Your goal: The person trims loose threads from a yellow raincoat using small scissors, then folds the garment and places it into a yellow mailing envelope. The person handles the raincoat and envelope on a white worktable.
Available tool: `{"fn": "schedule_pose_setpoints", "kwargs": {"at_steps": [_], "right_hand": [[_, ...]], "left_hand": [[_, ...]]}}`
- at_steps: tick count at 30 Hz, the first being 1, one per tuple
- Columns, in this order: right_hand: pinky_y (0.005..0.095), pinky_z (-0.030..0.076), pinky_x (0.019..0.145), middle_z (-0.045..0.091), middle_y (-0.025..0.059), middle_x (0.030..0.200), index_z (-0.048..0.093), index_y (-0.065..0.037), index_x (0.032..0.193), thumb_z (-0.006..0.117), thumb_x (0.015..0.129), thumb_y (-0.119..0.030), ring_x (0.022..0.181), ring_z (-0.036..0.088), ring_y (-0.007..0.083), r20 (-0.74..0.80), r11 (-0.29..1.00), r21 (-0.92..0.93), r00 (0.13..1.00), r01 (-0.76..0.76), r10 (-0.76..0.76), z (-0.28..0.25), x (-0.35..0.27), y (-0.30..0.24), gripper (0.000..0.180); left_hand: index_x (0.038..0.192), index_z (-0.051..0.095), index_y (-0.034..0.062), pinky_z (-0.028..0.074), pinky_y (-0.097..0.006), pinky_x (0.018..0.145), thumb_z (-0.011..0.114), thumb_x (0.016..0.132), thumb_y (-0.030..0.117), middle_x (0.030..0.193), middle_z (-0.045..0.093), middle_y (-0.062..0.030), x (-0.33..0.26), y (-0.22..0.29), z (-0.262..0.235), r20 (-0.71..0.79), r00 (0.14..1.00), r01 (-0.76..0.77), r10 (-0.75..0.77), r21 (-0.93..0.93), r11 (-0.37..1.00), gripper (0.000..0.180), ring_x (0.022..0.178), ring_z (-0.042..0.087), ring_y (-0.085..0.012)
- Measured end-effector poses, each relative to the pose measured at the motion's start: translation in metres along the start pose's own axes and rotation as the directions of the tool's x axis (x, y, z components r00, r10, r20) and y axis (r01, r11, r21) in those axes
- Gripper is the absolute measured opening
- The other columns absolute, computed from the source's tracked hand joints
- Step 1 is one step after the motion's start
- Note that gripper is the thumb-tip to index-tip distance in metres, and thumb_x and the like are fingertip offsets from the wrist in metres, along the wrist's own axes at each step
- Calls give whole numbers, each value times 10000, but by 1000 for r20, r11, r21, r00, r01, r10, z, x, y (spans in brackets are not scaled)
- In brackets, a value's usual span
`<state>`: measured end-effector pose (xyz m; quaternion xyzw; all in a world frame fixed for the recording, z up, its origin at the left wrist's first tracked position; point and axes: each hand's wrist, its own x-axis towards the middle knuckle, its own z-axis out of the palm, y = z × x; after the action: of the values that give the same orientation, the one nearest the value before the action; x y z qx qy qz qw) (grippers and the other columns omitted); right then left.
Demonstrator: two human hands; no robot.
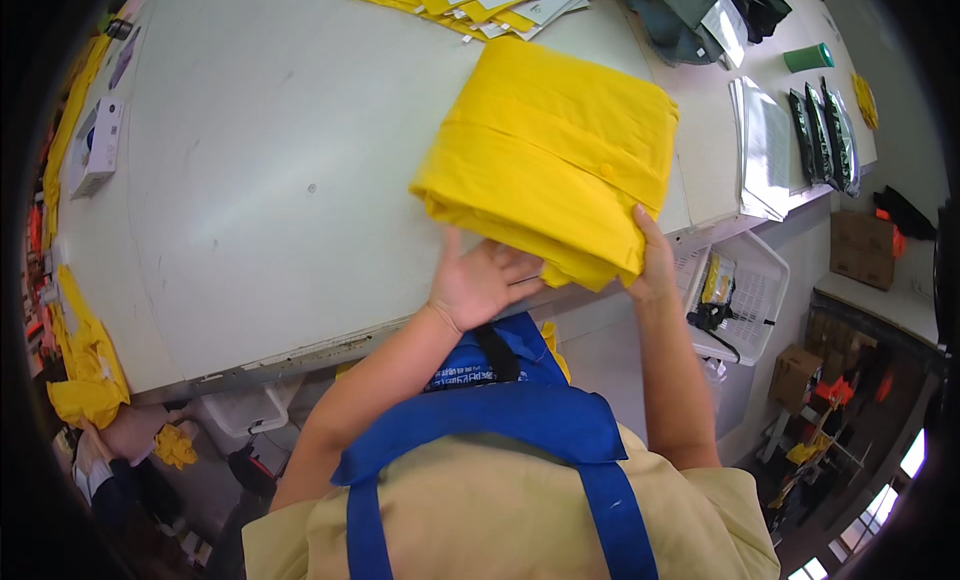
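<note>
Closest in: tan shirt with blue apron straps, both forearms reaching up toward the folded yellow garment, looks like a raincoat going by the sheen and the snap button. Left hand spread flat, palm up, fingers tucked under the near edge of the garment, not gripping, just supporting. Right hand closed on the near right corner of the same bundle, thumb on top, fingers hidden below.

The garment itself already folded into a neat thick rectangle, sitting at the near edge of the white tabletop and overhanging it a bit toward the body. So folding looks pretty much done, guessing only the final squaring up or bagging left. Not in any bag yet.

Right of the garment: white plastic basket hanging below the tabletop edge, then clear flat bags and dark green packets. Beyond the garment: a fan of packaged yellow pieces with white cards and a grey-green heap. Far left of it, a small white box and more loose yellow fabric.
</note>
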<state>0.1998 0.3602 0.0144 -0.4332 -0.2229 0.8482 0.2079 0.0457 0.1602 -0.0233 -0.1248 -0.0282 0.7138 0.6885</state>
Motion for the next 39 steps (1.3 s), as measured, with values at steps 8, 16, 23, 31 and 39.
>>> {"fn": "schedule_pose_setpoints", "kwargs": {"at_steps": [8, 16, 23, 31, 39], "right_hand": [[422, 423, 1006, 480, 163, 1339, 364, -21, 1353, 446, 979, -275, 1192, 514, 299, 47, 988, 147, 998, 38, -45, 35, -4, 46, 460], [428, 361, 1050, 458, 136, 1371, 347, -43, 1374, 447, 975, -336, 1240, 467, 293, 154, 980, 198, 988, -37, 6, 33, -11, 61, 505], [413, 370, 1022, 469, 95, 1359, 351, -74, 1382, 460, 972, -329, 1226, 473, 262, -38, 999, -29, 999, 37, -38, 41, -13, 74, 495], [352, 429, 952, 484, 68, 1324, 387, -45, 1351, 508, 963, -270, 1160, 510, 210, -147, 984, -170, 987, 45, -71, 52, -19, 71, 465], [346, 449, 905, 516, 67, 1264, 400, -65, 1334, 508, 963, -282, 1111, 522, 204, -116, 964, -264, 993, -15, -17, 43, -14, 94, 443]], "left_hand": [[1091, 533, 16, 528, -263, 712, 520, 918, 91, 995, 558, -47, -12, -24, -1, -480, 808, 84, 342, 668, 739, 189, 803, 562, -121], [1108, 524, 40, 505, -267, 661, 506, 920, 168, 926, 589, -41, 15, 4, -9, -562, 728, 82, 393, 641, 763, 228, 700, 561, -123], [1118, 515, 27, 502, -311, 716, 533, 914, 157, 997, 607, -73, 13, -1, 0, -473, 688, -86, 551, 701, 708, 242, 833, 609, -152], [1241, 462, -20, 485, -320, 860, 513, 928, 145, 1179, 581, -142, 47, 9, -14, -298, 677, 11, 673, 918, 395, 357, 1005, 598, -222], [1283, 404, -15, 410, -338, 954, 532, 916, 134, 1237, 532, -136, 26, -9, 10, -408, 704, -250, 582, 624, 740, 416, 1122, 523, -204]]}}
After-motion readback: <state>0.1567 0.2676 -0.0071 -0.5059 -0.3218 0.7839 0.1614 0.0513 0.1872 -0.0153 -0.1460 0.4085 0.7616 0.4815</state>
